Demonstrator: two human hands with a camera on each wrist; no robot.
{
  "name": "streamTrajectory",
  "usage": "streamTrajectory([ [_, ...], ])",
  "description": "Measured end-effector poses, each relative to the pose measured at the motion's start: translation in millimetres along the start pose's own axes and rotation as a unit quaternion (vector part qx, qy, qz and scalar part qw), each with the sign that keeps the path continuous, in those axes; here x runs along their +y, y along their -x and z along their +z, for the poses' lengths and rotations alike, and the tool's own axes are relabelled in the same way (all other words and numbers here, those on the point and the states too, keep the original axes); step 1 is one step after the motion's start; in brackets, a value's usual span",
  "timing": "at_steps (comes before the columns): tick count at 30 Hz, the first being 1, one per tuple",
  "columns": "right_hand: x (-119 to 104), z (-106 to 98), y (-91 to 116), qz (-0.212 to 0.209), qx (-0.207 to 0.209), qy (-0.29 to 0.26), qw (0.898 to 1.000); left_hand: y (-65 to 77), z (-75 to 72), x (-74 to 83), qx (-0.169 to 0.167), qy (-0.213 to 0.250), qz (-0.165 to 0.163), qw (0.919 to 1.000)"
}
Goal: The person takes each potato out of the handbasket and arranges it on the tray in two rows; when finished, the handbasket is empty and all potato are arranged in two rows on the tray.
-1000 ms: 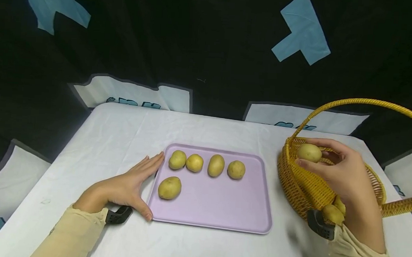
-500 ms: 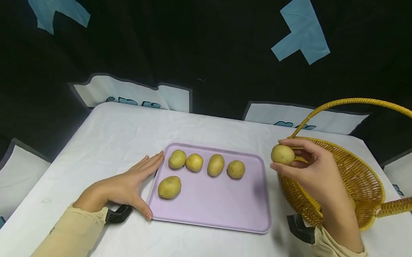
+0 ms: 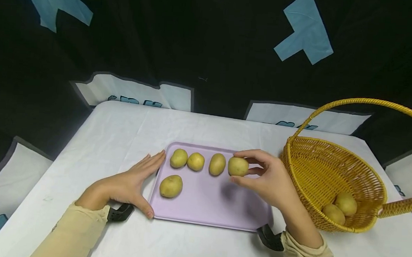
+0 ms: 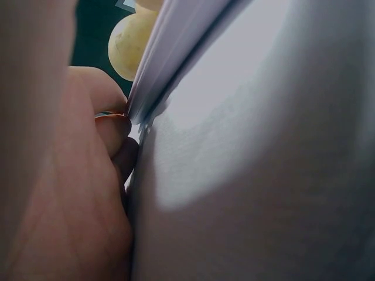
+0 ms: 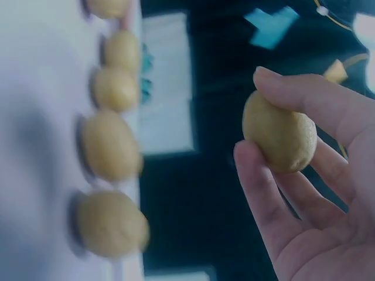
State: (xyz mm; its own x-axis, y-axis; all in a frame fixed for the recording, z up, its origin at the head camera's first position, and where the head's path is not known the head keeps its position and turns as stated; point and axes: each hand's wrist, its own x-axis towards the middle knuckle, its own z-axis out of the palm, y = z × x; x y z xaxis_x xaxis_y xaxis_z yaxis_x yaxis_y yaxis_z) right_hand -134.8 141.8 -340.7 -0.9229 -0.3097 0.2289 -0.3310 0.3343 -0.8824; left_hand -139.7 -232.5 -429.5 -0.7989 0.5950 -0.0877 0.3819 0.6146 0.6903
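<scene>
My right hand [image 3: 270,176] pinches a potato [image 3: 238,166] between thumb and fingers, above the right part of the lilac tray [image 3: 208,210]. In the right wrist view the held potato [image 5: 280,132] shows clear of the tray, with thumb and fingertips on its sides. In the head view it covers the rightmost potato [image 5: 111,223] of the back row. That row's other potatoes, such as the oval one [image 3: 217,164], lie along the tray's far side. One bigger potato [image 3: 171,186] sits front left. My left hand [image 3: 127,184] rests fingers extended against the tray's left edge, thumb at its near corner.
A yellow wicker basket [image 3: 305,164] with a tall handle [image 3: 361,101] stands right of the tray, two potatoes [image 3: 339,208] inside. White cloth [image 3: 123,240] covers the table, and a black curtain [image 3: 196,38] hangs behind it.
My right hand has carried the potato left, from over the basket to over the tray. The basket's inside has come into view. My left hand has kept its place at the tray's edge.
</scene>
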Motion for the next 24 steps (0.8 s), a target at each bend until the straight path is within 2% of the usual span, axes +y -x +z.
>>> streamTrajectory([
  [7,14,37,-2,0.016,-0.039,-0.014,0.999,0.1,0.4,-0.4,-0.002,0.002,-0.007,1.0],
  [15,25,67,3,0.075,-0.094,-0.053,0.991,-0.2,-0.4,-0.1,-0.003,0.003,-0.009,1.0],
  [21,29,79,8,0.085,-0.115,-0.033,0.989,-0.5,-0.6,-0.5,-0.003,0.003,-0.008,1.0],
  [24,32,83,10,0.064,-0.126,0.002,0.99,-0.2,-0.4,-0.6,-0.003,0.005,-0.008,1.0],
])
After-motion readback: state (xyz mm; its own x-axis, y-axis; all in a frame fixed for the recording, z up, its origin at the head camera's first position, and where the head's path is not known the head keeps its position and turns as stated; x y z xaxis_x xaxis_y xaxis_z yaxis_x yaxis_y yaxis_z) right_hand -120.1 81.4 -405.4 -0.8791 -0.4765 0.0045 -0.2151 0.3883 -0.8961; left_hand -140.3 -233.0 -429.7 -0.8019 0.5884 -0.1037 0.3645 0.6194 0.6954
